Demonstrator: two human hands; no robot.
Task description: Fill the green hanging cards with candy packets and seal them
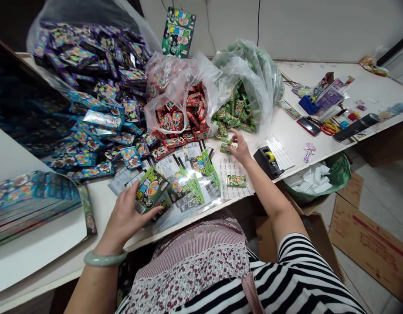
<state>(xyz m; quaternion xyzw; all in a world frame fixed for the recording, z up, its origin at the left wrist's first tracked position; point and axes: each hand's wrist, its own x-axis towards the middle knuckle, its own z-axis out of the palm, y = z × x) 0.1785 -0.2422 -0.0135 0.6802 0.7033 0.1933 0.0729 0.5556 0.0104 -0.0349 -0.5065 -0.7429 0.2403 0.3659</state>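
Note:
My left hand (127,213) rests on the table's near edge and grips a green printed card (151,188) at the front of a fanned row of similar cards in clear sleeves (191,174). My right hand (240,147) reaches forward and pinches a small green packet (226,147) just below an open clear bag of green packets (242,109). Another green packet (236,180) lies on a sheet of printed labels (230,168) near the table's front edge.
A clear bag of red packets (180,109) sits left of the green bag; purple and blue packets (99,87) heap at the left. A black tape dispenser (268,160) stands right of my right hand. Card stacks (31,200) lie far left, cardboard boxes (367,235) on the floor.

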